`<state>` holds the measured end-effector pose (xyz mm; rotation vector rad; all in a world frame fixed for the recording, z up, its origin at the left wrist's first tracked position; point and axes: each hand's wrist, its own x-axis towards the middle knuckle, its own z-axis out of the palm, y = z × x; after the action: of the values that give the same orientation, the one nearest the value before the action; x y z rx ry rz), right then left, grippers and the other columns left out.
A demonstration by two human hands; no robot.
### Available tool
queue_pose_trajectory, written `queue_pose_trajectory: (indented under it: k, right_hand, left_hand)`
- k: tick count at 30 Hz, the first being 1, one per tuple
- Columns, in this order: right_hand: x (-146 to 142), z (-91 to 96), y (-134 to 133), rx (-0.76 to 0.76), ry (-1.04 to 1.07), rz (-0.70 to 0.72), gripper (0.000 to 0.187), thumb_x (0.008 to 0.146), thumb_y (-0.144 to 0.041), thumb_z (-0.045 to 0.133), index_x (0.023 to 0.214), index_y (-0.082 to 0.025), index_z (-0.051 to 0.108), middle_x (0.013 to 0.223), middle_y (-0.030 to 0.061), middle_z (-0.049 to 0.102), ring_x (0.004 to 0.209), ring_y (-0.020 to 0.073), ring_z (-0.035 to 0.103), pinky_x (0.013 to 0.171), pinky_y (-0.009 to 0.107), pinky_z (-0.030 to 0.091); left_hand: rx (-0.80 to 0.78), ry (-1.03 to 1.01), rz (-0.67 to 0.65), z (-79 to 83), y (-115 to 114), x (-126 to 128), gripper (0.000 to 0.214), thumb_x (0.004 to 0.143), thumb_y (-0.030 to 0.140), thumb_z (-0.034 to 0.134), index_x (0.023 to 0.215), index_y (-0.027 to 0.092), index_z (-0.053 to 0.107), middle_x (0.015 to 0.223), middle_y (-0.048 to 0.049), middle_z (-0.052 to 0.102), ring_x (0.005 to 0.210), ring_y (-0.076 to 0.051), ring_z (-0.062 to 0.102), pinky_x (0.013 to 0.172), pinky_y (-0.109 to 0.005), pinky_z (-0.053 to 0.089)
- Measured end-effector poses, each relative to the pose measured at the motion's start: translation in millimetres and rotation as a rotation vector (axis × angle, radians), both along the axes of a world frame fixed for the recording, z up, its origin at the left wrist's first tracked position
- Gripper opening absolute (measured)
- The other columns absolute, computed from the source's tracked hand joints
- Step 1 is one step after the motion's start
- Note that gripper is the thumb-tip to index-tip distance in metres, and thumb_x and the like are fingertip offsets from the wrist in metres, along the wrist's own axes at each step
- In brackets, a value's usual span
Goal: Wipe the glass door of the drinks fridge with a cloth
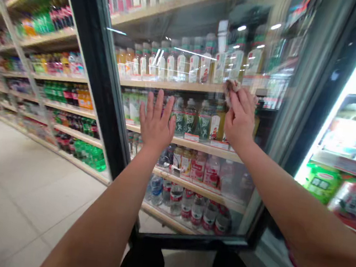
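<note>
A framed glass door (191,19) stands in front of me, with light reflections on its pane. My left hand (156,124) lies flat against the glass, fingers stretched and spread, holding nothing. Higher and to the right, my right hand (241,119) presses a crumpled, pale brownish cloth (231,90) to the pane. The fingers cover part of the cloth. Behind the glass, shelves carry rows of drink bottles (207,62) with white labels, green-labelled bottles (203,121) and, at the bottom, clear water bottles (177,200).
The door's black frame (106,82) runs down the left side. Further left, long store shelves (68,106) hold bottled drinks above a pale tiled floor (28,202). At the right edge, a lit cooler holds packaged goods, among them a green bag (322,182).
</note>
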<state>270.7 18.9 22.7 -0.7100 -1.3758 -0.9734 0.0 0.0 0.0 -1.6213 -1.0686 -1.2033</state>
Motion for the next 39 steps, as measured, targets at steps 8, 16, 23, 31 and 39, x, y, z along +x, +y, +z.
queue_pose_trajectory:
  k: [8, 16, 23, 31, 39]
  right_hand:
    - [-21, -50.7, -18, -0.103, -0.539, 0.016, 0.061, 0.101, -0.011, 0.045, 0.159, -0.027, 0.040, 0.156, 0.0020, 0.053, 0.152, 0.0213, 0.040, 0.130, 0.049, 0.033]
    - [-4, -61.5, -17, -0.054, -0.276, 0.044, 0.068, 0.097, -0.005, 0.042, 0.162, -0.024, 0.036, 0.159, 0.0056, 0.049, 0.158, 0.0212, 0.029, 0.130, 0.051, 0.033]
    - [-11, -69.1, -22, -0.167, -0.469, 0.031, 0.053, 0.098, -0.009, 0.046, 0.149, -0.022, 0.055, 0.157, 0.0022, 0.052, 0.156, 0.0195, 0.033, 0.132, 0.047, 0.028]
    - [-55, -53.8, -23, -0.291, -0.084, 0.027, 0.053, 0.099, -0.012, 0.037, 0.150, -0.016, 0.054, 0.162, 0.0045, 0.045, 0.161, 0.0194, 0.017, 0.134, 0.046, 0.022]
    - [-131, -50.9, -33, -0.380, -0.307, 0.094, 0.057, 0.105, -0.007, 0.024, 0.160, -0.009, 0.035, 0.168, 0.0055, 0.035, 0.159, 0.0172, 0.024, 0.133, 0.038, 0.022]
  left_hand:
    - [-0.004, -0.011, -0.030, -0.2, -1, 1, 0.058, 0.103, 0.031, 0.051, 0.160, 0.020, 0.042, 0.169, -0.0106, 0.027, 0.160, -0.032, 0.011, 0.129, -0.062, 0.011]
    - [-0.049, -0.016, -0.056, 0.9, -7, 2, 0.058, 0.106, 0.035, 0.042, 0.161, 0.018, 0.039, 0.170, -0.0095, 0.022, 0.160, -0.027, 0.004, 0.131, -0.059, 0.008]
    - [-0.072, -0.052, -0.104, 2.1, -4, 1, 0.061, 0.102, 0.036, 0.049, 0.160, 0.021, 0.041, 0.170, -0.0095, 0.022, 0.161, -0.031, 0.005, 0.131, -0.063, 0.006]
    - [0.026, -0.004, -0.192, -0.2, 1, -4, 0.062, 0.103, 0.036, 0.047, 0.163, 0.024, 0.034, 0.171, -0.0073, 0.021, 0.160, -0.034, 0.009, 0.128, -0.065, 0.008]
    - [0.056, 0.022, -0.228, -1.3, 10, -9, 0.069, 0.102, 0.047, 0.050, 0.165, 0.029, 0.028, 0.171, -0.0084, 0.021, 0.160, -0.035, 0.009, 0.127, -0.065, 0.008]
